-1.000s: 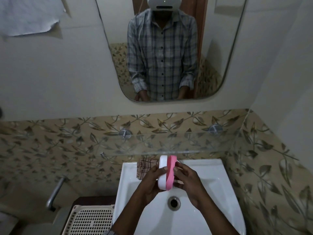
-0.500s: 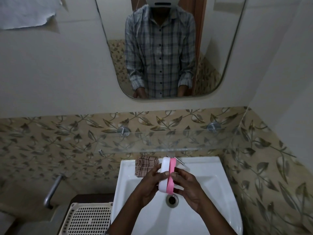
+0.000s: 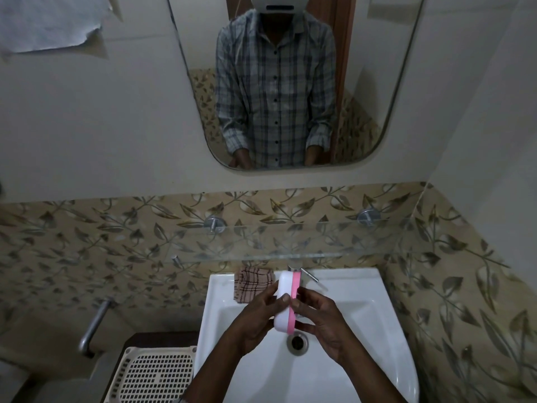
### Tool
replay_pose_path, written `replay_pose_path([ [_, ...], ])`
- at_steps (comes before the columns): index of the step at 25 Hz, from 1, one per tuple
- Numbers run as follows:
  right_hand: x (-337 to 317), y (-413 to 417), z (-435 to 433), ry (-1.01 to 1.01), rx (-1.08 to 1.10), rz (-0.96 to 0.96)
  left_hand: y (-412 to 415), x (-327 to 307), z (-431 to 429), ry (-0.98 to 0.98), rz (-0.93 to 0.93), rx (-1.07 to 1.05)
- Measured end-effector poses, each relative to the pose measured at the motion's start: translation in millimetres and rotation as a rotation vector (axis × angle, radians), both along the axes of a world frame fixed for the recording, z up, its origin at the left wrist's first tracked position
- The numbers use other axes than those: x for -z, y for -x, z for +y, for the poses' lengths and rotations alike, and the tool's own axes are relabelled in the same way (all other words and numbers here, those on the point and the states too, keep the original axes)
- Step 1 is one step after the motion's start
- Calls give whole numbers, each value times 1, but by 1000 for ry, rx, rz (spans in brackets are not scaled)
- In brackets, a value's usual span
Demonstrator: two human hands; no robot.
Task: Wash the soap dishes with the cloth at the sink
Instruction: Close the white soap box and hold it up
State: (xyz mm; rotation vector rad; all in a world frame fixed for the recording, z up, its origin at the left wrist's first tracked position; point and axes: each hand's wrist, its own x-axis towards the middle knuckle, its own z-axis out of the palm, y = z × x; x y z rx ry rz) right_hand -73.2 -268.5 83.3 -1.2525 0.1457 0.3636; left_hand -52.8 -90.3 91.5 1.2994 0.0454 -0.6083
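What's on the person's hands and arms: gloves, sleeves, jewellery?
The left hand and right hand are bare: no gloves, rings or watch visible. The forearms are uncovered. The mirror shows a grey-and-white checked button shirt, sleeves stopping short of the wrists.

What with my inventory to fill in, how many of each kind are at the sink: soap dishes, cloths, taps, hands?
soap dish: 1, white and pink
cloth: 1
tap: 1
hands: 2, left hand and right hand, both holding the soap dish
Total: 5

Soap dish (image 3: 284,301) between hands (image 3: 255,322) (image 3: 327,325) over sink (image 3: 363,289)
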Motion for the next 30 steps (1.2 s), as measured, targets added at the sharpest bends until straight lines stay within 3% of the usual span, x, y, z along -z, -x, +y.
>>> replay_pose_path([
  [8,-2,-2,12,7,27,6,5,-3,-7,44,24,-39],
  [13,-3,-3,9,53,47,93,5,5,-2,124,244,-139],
  [17,2,-1,-3,-32,67,255,3,15,19,-49,119,-126],
  [20,3,-1,-4,-18,51,301,2,13,24,10,70,-152],
  [25,6,5,-9,8,205,92,5,8,22,-1,170,-301],
  [30,9,16,-8,154,206,81,22,6,21,-118,153,-387],
])
